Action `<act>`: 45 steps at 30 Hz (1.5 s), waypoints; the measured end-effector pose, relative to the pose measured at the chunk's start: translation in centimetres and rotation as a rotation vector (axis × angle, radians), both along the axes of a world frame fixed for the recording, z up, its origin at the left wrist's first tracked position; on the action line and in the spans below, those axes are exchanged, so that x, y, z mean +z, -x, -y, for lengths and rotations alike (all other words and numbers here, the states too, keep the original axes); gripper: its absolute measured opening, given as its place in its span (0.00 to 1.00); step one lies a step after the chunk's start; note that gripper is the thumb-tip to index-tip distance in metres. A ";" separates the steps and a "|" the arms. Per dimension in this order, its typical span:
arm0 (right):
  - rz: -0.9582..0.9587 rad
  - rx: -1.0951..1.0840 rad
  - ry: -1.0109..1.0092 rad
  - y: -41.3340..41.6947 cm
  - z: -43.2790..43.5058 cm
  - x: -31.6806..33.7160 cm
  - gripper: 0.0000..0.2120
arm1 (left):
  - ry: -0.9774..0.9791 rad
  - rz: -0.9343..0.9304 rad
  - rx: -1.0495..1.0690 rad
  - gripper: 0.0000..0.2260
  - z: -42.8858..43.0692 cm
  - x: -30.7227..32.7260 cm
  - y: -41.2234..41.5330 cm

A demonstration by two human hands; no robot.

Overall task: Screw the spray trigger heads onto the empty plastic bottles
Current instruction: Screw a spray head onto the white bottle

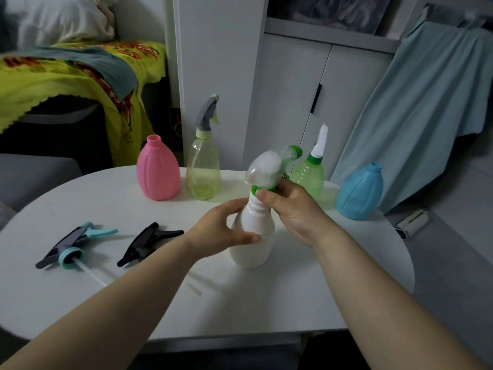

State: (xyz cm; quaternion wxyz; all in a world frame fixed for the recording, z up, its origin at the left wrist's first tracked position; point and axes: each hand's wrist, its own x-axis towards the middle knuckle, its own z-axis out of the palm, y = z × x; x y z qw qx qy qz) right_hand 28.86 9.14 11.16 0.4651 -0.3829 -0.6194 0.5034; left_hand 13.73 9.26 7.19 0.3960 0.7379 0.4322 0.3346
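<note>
At frame centre on the desk (pixel 80 303), we are gripping the white bottle (pixel 253 236) with our left hand (pixel 224 231) while our right hand (pixel 290 206) is pinching its green-collared head (pixel 266 169). Two bottles behind are wearing heads; pink bottle (pixel 158 172), blue bottle (pixel 360 192) and two loose heads (pixel 149 243) are waiting.

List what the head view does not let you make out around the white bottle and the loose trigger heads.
- White bottle: its thread and how far the green collar is screwed on, covered by the right hand.
- White trigger head: motion-blurred, its lever hidden.
- Black trigger head: its dip tube runs behind the left hand and forearm.
- Green bottle: partly behind the trigger head; its white top is unclear.
</note>
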 end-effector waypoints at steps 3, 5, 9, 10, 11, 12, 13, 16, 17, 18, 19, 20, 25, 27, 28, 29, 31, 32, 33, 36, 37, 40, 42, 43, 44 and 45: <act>0.008 -0.029 -0.035 0.2 0.1 -0.3 0.10 | 0.035 0.022 -0.003 0.25 0.0 0.0 -0.3; 0.030 -0.070 -0.097 0.7 0.3 -0.4 0.10 | 0.038 0.025 -0.002 0.24 -0.1 0.1 -0.4; 0.071 -0.237 -0.149 1.2 1.1 -0.5 0.08 | 0.041 0.026 0.007 0.24 0.0 0.0 -0.8; 0.098 -0.313 -0.156 1.3 1.4 -0.5 0.06 | 0.029 0.036 0.035 0.24 0.1 -0.1 -1.1; 0.134 -0.398 -0.162 1.4 1.7 -0.5 0.06 | 0.006 0.044 0.081 0.25 0.4 -0.3 -1.5; 0.184 -0.483 -0.167 1.5 2.0 -0.5 0.07 | -0.036 0.042 0.140 0.26 0.7 -0.5 -2.0; 0.259 -0.556 -0.173 1.7 2.2 -0.5 0.09 | -0.096 0.028 0.201 0.26 1.0 -0.6 -2.5; 0.514 -0.652 -0.173 1.9 2.4 -0.2 0.14 | -0.256 -0.078 0.308 0.27 1.8 -1.0 -3.5; 0.537 -0.645 -0.161 1.8 2.2 0.1 0.14 | -0.273 -0.104 0.293 0.29 1.9 -1.2 -3.5; 0.529 -0.626 -0.144 1.6 1.8 0.4 0.13 | -0.277 -0.117 0.261 0.31 1.9 -1.5 -3.2; 0.512 -0.609 -0.127 1.2 1.3 0.8 0.13 | -0.269 -0.128 0.236 0.32 1.9 -1.6 -2.7; 0.504 -0.604 -0.116 0.8 0.8 1.2 0.12 | -0.254 -0.142 0.237 0.32 1.9 -1.8 -2.2; 0.477 -0.639 -0.105 -0.5 -3.2 2.9 0.14 | -0.159 -0.490 0.164 0.22 0.6 -3.2 0.0; 0.484 -0.647 -0.103 -0.4 -5.0 3.2 0.13 | -0.123 -0.625 0.088 0.22 0.1 -3.8 0.2; 0.492 -0.649 -0.106 -0.2 -5.9 3.3 0.13 | -0.124 -0.681 0.060 0.24 -0.1 -4.2 0.2; 0.504 -0.650 -0.104 -0.1 -6.8 3.3 0.14 | -0.129 -0.727 0.037 0.25 -0.2 -4.5 0.1; 0.524 -0.644 -0.091 0.2 -8.4 3.3 0.16 | -0.123 -0.778 0.009 0.28 -0.6 -5.0 0.0; 0.533 -0.632 -0.085 0.4 -9.2 3.1 0.17 | -0.119 -0.785 0.006 0.29 -0.9 -5.3 0.0; 0.547 -0.618 -0.080 0.6 -9.8 3.0 0.17 | -0.121 -0.785 0.007 0.29 -1.1 -5.5 0.1; 0.570 -0.583 -0.067 0.8 -11.6 2.6 0.18 | -0.124 -0.770 0.021 0.29 -1.6 -6.5 0.4; 0.569 -0.580 -0.063 0.8 -12.0 2.6 0.17 | -0.113 -0.763 0.023 0.30 -1.5 -6.8 0.5; 0.566 -0.563 -0.052 0.7 -13.1 2.2 0.16 | -0.088 -0.733 0.039 0.30 -1.4 -7.7 0.5; 0.579 -0.535 -0.036 0.7 -13.5 1.7 0.17 | -0.104 -0.721 0.050 0.31 -1.4 -8.0 0.5; 0.586 -0.526 -0.030 0.8 -13.6 1.5 0.18 | -0.111 -0.715 0.053 0.31 -1.4 -8.0 0.5; 0.584 -0.524 -0.028 0.9 -13.6 1.2 0.18 | -0.112 -0.707 0.054 0.30 -1.4 -8.0 0.5; 0.576 -0.528 -0.032 0.9 -13.6 1.0 0.18 | -0.110 -0.699 0.052 0.30 -1.4 -8.0 0.5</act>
